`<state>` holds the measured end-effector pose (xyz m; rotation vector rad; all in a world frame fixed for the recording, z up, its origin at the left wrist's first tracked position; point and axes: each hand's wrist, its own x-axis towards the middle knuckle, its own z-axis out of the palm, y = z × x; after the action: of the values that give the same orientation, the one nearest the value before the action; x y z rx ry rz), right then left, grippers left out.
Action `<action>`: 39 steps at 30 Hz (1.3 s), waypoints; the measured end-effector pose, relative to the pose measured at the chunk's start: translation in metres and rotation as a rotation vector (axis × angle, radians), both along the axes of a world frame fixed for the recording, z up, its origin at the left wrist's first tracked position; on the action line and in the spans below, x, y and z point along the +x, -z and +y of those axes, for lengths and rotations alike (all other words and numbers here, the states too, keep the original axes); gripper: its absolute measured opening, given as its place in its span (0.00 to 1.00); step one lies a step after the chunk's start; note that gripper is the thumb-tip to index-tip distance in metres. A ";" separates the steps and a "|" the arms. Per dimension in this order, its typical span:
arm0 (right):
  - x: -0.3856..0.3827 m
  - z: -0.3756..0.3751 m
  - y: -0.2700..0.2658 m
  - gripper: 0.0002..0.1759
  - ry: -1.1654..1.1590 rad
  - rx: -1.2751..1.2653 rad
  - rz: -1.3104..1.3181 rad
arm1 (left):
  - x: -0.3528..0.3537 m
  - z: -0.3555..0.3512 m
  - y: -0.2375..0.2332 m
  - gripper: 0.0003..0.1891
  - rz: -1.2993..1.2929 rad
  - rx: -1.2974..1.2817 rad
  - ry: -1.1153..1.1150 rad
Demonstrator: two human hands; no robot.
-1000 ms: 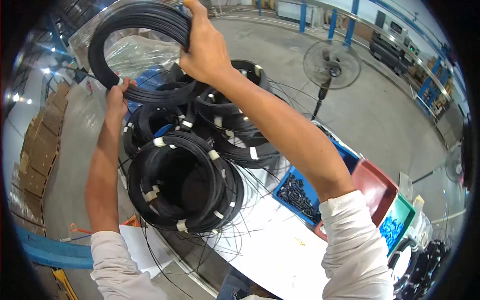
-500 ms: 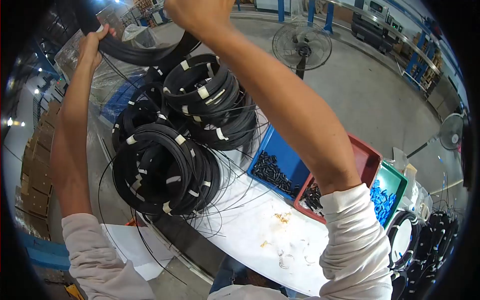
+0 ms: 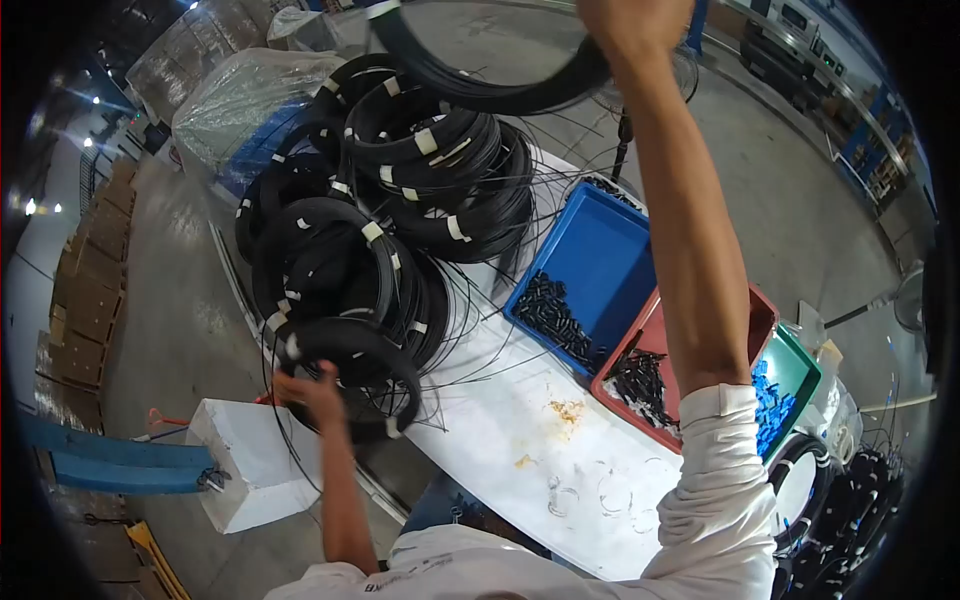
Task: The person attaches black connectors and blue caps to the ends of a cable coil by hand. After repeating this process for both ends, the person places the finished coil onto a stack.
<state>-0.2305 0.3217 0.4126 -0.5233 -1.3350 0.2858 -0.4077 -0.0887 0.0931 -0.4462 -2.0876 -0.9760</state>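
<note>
My right hand, partly cut off by the top edge, grips a large black cable coil with pale tape on it. At the lower left my left hand is closed around the left side of a smaller black coil, slightly blurred. This coil overlaps the front of a stack of taped black coils. Another stack of coils stands behind it, with loose cable ends spreading over the white table.
Right of the stacks are a blue tray with black parts, a red tray with black pieces and a green tray with blue parts. A fan stands behind, more coils at lower right, a white box at lower left.
My left hand has let go of the upper coil and come down to the smaller coil at the front stack. My right hand has moved right with the large coil.
</note>
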 end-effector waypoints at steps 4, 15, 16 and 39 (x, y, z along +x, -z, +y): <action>0.009 0.024 0.034 0.35 0.049 0.097 0.073 | 0.028 0.035 0.028 0.49 -0.264 0.639 0.204; 0.043 0.032 0.038 0.39 -0.281 -0.090 0.030 | 0.036 0.056 -0.006 0.36 -0.050 0.316 -0.098; 0.045 0.031 0.037 0.40 -0.318 -0.111 0.037 | 0.036 0.056 -0.009 0.33 -0.035 0.362 -0.091; 0.165 -0.010 0.034 0.42 -0.404 -0.279 0.078 | -0.155 0.213 -0.157 0.13 0.406 0.305 0.427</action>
<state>-0.0654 0.3121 0.3786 -0.4649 -1.3256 0.8255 -0.5628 0.1243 0.2496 -0.8711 -1.4775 -1.2993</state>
